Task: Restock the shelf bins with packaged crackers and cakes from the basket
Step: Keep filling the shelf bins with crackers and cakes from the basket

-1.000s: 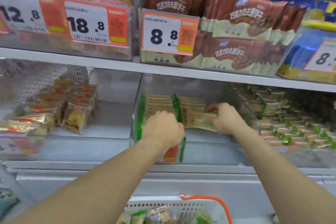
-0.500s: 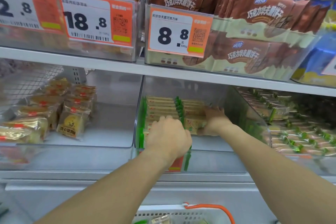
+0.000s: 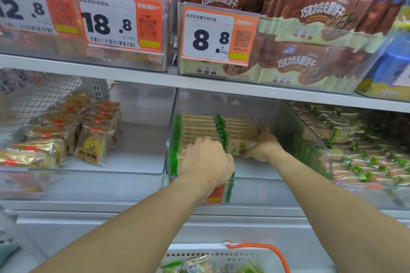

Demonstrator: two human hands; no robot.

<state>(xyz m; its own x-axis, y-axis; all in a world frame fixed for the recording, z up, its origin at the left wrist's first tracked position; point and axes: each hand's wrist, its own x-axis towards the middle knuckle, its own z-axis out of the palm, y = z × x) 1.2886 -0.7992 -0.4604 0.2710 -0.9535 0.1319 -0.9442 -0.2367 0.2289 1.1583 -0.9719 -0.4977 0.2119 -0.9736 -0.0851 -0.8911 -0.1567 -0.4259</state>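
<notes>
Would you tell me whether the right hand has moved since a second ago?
Yes. The right hand has pushed deeper toward the back of the clear bin, along the cracker row.

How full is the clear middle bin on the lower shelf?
Partly full: the middle bin holds two rows of cracker packs at the back; its front floor is bare.

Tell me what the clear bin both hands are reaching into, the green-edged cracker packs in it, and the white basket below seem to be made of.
Clear middle bin: likely rigid glossy transparent plastic; the packs show through its walls.
Green-edged cracker packs: probably thin plastic film, with crimped green ends.
White basket with orange handle: seemingly moulded matte plastic, with a slotted rim.
</notes>
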